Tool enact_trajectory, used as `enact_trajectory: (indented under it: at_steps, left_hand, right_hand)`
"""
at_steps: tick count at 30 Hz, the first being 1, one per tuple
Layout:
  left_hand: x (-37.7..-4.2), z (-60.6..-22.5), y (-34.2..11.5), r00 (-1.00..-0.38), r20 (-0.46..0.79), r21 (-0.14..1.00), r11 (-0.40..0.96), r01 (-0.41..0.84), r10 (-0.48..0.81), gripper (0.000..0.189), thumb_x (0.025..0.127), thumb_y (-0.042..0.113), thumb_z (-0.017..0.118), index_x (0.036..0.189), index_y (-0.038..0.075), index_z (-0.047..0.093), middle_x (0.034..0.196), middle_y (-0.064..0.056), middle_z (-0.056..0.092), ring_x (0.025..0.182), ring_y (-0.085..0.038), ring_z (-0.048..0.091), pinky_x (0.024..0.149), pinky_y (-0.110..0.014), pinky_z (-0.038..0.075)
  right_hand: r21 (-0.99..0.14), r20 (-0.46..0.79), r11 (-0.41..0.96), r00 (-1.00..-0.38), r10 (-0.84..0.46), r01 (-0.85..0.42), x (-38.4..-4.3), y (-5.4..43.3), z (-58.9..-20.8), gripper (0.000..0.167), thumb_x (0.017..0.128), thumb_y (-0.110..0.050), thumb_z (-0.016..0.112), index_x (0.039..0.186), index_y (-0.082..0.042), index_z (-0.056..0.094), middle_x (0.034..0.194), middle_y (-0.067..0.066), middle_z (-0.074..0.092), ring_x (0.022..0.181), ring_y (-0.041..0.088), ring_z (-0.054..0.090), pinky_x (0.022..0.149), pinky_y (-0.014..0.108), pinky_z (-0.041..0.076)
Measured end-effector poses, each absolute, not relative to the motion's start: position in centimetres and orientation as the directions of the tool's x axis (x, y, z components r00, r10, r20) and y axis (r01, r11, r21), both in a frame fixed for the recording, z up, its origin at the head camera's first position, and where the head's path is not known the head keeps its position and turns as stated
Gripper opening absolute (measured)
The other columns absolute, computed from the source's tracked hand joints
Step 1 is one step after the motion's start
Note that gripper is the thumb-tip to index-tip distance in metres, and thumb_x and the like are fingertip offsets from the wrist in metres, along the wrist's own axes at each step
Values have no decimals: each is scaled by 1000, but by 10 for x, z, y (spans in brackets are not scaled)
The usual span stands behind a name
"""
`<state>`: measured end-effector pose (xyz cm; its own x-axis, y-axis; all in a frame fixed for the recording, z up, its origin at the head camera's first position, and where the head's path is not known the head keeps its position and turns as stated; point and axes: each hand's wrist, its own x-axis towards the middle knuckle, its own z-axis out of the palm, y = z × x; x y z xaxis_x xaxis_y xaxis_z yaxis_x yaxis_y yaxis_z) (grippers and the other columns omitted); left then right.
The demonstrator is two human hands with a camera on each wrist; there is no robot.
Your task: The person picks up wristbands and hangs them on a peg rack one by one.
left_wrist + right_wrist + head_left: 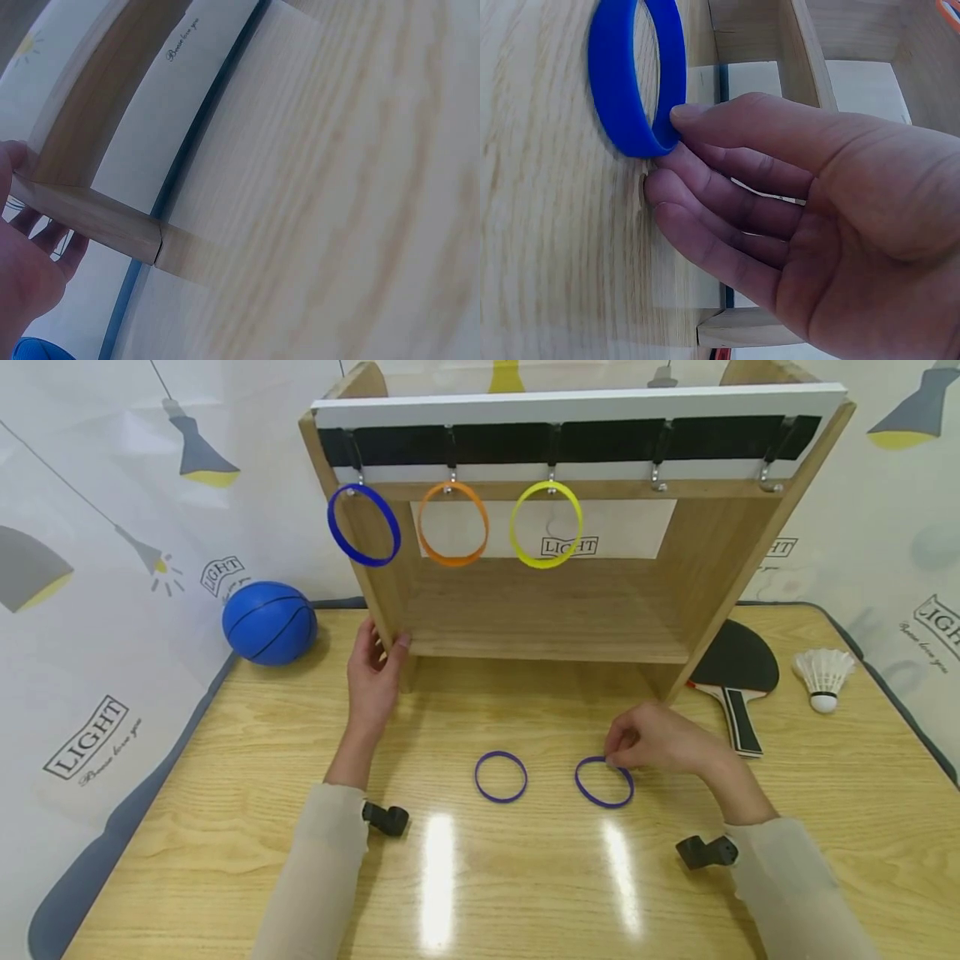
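My right hand [663,742] pinches the edge of a blue wristband [604,782] between thumb and fingers, low over the table. In the right wrist view the blue wristband [622,82] stands tilted at the thumb tip. A second blue wristband [501,777] lies flat on the table to the left. My left hand [372,681] grips the lower left side panel of a wooden rack [547,647], thumb in front and fingers behind. From the rack's hooks hang a blue band [395,532], an orange band [454,561] and a yellow band [545,562].
Two hooks at the right of the rack, one being the far right hook [770,481], carry nothing. A blue ball [270,623] sits left of the rack. Right of it lie a table tennis paddle [738,664] and a shuttlecock [823,679]. A printed curtain surrounds the table [525,877].
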<state>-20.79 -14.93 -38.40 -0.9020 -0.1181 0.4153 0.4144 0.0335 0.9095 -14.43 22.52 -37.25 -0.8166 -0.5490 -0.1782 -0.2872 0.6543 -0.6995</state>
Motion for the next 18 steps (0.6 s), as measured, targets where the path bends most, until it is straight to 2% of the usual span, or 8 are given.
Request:
enact_trajectory:
  at_steps: [7,14,18]
  left_hand:
    - [-209,-385,-150,-901,418,908,31,417,-118,48,97,3,58,144,9,47,137,-17,51,123,-32,51,97,-41,44]
    - [-209,-385,-150,-899,421,907,29,421,-116,47,97,4,59,143,9,47,136,-18,51,122,-31,52,96,-40,44]
    - [-208,-385,-150,-901,418,908,20,418,-120,48,97,3,59,144,9,47,136,-18,52,122,-32,52,96,-40,45]
  right_hand:
    - [-656,-107,674,-841,-530,-341,-142,226,-369,6,86,-8,74,88,-9,68,82,-2,67,78,15,62,65,30,50]
    - [-699,-115,633,-821,-560,-334,-141,227,-365,6,91,-9,69,94,-5,65,75,2,67,67,19,62,58,28,47]
    - [-739,-128,595,-802,-584,-316,-142,231,-362,10,91,-9,70,98,-4,65,79,5,68,71,21,63,61,29,50]
